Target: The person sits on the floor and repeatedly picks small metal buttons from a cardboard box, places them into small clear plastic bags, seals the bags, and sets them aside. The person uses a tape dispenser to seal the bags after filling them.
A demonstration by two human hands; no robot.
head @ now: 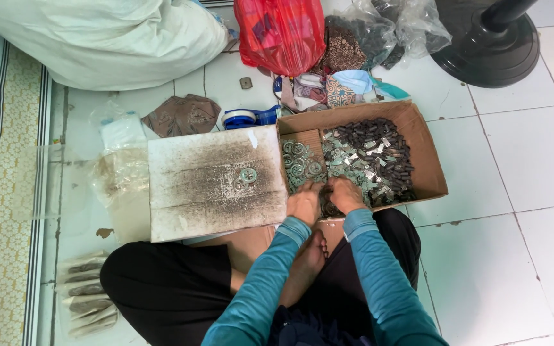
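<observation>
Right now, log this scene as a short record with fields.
setting: person seated cross-legged on white tiled floor
left hand: in the cardboard box, on small metal parts
right hand: beside it, on the same pile
grip: hidden, cannot tell
board: stained white board left of the box, ring-shaped pieces on it
behind box: red plastic bag, blue tape dispenser

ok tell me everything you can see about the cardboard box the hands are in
The cardboard box is brown, shallow and open-topped, lying flat on the white tile floor. It holds round greenish metal rings, small silvery pieces and dark bars. Both hands, left hand and right hand, reach in at its near edge.
</observation>
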